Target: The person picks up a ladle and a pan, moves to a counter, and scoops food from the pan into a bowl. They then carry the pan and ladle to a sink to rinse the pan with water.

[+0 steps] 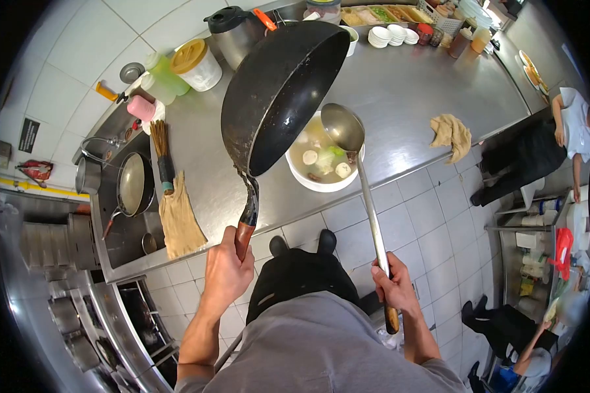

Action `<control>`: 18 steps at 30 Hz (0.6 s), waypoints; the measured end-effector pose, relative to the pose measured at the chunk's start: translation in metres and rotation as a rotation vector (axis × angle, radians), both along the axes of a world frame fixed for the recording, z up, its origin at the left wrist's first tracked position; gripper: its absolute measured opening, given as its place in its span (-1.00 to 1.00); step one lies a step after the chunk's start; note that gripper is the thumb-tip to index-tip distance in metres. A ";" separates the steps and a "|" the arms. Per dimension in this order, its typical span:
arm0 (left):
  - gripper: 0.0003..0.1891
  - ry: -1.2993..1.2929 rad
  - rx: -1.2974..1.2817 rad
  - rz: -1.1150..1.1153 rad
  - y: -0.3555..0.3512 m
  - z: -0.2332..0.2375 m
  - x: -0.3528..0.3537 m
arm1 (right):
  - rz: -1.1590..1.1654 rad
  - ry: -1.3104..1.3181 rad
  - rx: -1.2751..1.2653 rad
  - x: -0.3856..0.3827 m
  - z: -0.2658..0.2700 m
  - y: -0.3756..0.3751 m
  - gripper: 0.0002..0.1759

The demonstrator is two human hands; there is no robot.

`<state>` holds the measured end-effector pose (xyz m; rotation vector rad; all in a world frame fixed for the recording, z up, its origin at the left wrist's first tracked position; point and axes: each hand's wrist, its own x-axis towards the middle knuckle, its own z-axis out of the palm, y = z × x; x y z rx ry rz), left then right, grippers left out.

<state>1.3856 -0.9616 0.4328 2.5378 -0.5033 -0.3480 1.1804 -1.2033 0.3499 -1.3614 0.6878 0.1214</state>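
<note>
My left hand (228, 267) is closed around the wooden handle of a black wok (269, 85). The wok is tipped on its side above the steel counter, its open face turned to the right. In my right hand (396, 285) is the long handle of a metal ladle (343, 127). The ladle's bowl overlaps the far rim of a white bowl (337, 187) near the counter's front edge. Pale broth (301, 157) with round white slices and green leaves fills that bowl. The wok hides part of the bowl's left side.
To the left, a sink (105, 242) holds another wok (132, 183). Beside it lie a bamboo brush (160, 150) and a tan cloth (179, 223). Another cloth (451, 134) rests at the counter's right. Small white dishes (392, 35) stand farther back. Two people (573, 124) are at the right.
</note>
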 end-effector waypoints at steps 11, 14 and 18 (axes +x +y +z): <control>-0.78 0.100 -0.168 0.103 0.043 0.004 0.001 | -0.065 -0.032 0.144 0.009 0.005 0.010 -0.81; -0.81 0.318 -0.391 0.212 0.078 0.007 0.000 | -0.198 -0.102 0.342 0.012 0.017 0.027 -0.81; -0.81 0.506 -0.658 0.348 0.143 0.011 -0.007 | -0.301 -0.039 0.262 0.020 0.036 0.061 -0.78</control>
